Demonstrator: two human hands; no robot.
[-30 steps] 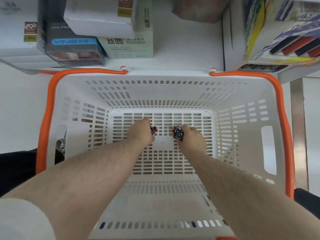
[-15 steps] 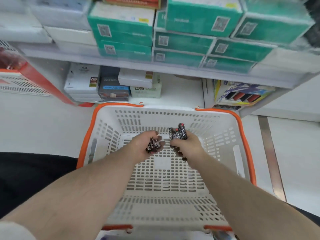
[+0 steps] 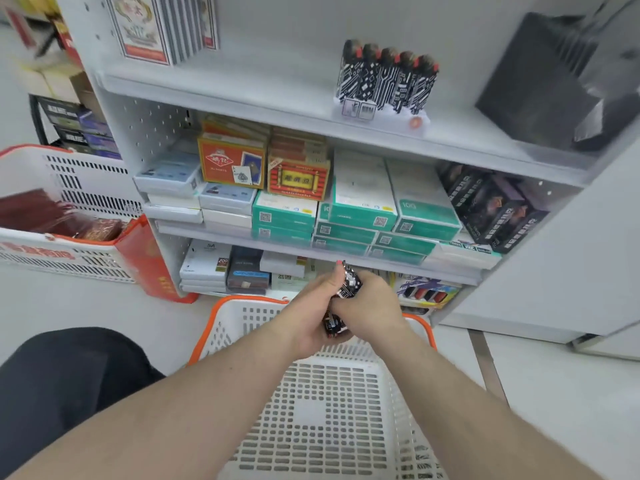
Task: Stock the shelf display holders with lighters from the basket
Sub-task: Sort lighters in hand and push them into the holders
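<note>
Far left: second white basket [image 3: 86, 188] with red trim stood on the floor, red packets inside. Centre: left hand [image 3: 306, 318] curled round black-and-white patterned lighters [image 3: 348, 284], thumb up beside the red-capped top one. Right hand [image 3: 369, 311] pressed against the left, fingers wrapped over the same bundle; exact count of lighters not discernible. Both hands were above the far rim of the orange-handled basket [image 3: 332, 420]. Upper right: display holder [image 3: 382, 114] on the shelf [image 3: 277, 95] held a row of matching lighters upright
</note>
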